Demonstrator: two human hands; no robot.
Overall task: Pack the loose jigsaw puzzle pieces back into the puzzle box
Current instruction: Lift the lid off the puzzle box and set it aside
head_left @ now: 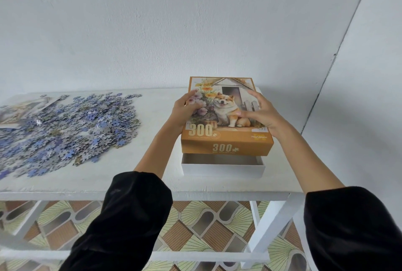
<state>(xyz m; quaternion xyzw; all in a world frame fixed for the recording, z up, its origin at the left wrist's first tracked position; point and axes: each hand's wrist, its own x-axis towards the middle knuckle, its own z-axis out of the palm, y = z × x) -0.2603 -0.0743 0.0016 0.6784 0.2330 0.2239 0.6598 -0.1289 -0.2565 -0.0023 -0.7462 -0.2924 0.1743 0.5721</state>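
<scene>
Head: L fingers (196, 105), R fingers (255, 99) round lid (228, 139)

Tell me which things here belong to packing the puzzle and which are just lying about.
For the job: loose puzzle pieces, box lid gripped by left hand and right hand, white box base.
Lying about: printed sheet partly under the pieces, white table.

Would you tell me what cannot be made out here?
Head view:
- White cardboard box base: inside mostly hidden by the orange dog-picture lid that left hand and right hand grip.
- Pile of blue jigsaw pieces: cut off at left edge.
- Small print under lid's "300": too small.
</scene>
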